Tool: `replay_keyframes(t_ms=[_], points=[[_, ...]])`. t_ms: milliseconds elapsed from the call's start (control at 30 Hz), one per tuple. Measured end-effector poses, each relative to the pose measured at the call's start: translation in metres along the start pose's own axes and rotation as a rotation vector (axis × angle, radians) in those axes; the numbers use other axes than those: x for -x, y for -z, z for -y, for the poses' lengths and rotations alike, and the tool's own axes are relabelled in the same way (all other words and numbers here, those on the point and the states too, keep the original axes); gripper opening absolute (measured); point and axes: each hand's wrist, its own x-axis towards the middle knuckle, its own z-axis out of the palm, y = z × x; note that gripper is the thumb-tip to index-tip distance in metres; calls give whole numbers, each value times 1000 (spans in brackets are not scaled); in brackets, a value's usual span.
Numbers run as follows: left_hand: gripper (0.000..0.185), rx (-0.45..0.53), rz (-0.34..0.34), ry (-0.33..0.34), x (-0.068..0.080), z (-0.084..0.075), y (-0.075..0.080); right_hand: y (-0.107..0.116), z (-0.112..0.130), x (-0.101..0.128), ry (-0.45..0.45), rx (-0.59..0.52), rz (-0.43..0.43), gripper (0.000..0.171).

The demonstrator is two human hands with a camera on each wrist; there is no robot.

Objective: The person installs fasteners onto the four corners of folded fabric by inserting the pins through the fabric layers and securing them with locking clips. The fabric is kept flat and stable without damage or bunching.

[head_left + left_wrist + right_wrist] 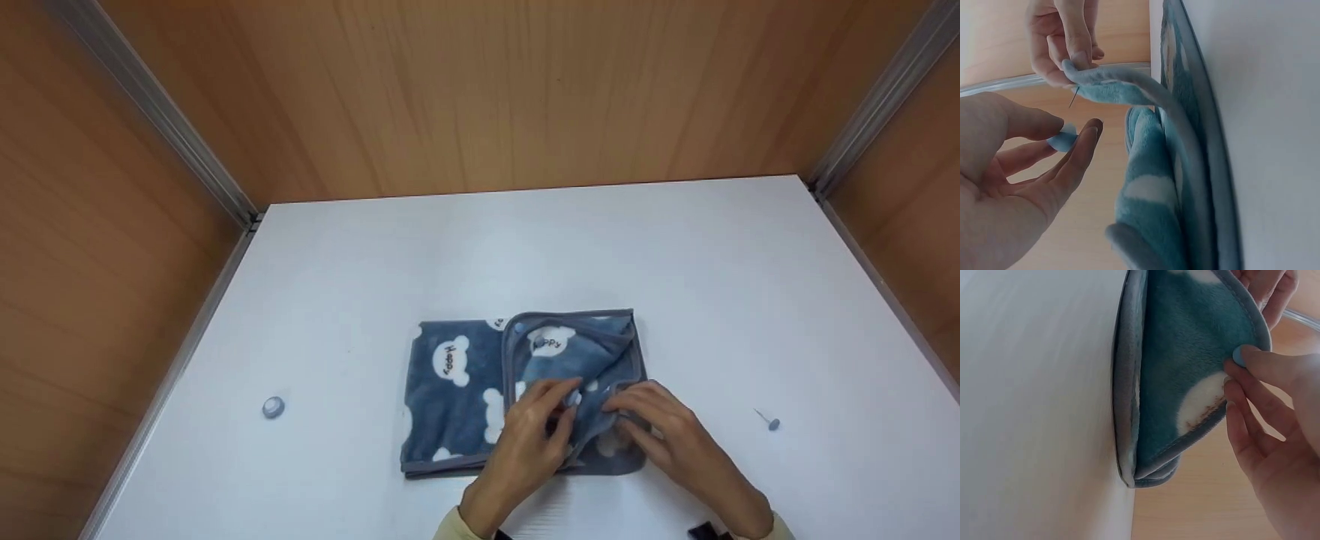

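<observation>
A folded blue fleece blanket (457, 405) with white bear heads lies on the table, its near right corner lifted. My left hand (529, 435) pinches a small round light-blue cap (1062, 139) between thumb and fingers, just beside that corner. With its thumb and fingers my right hand (667, 427) grips the lifted blanket corner and a pin's blue head (1238, 356) pressed against the fabric. In the left wrist view the thin pin shaft (1074, 97) sticks out through the cloth, pointing towards the cap and apart from it.
On the white table (337, 270), another round blue cap (274, 407) sits to the left and a blue-headed pin (773, 424) lies to the right. A small blue button (520, 328) shows at the blanket's upper folded corner. Wooden panels (525, 97) enclose the back and sides.
</observation>
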Motion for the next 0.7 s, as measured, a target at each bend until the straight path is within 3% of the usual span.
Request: replay_keyframes(t_ms=[467, 700], points=[[34, -19, 27, -63, 1, -3, -7, -2, 1, 0, 23, -23, 11, 51], [37, -110, 22, -122, 4, -2, -14, -3, 1, 0, 23, -28, 7, 49]])
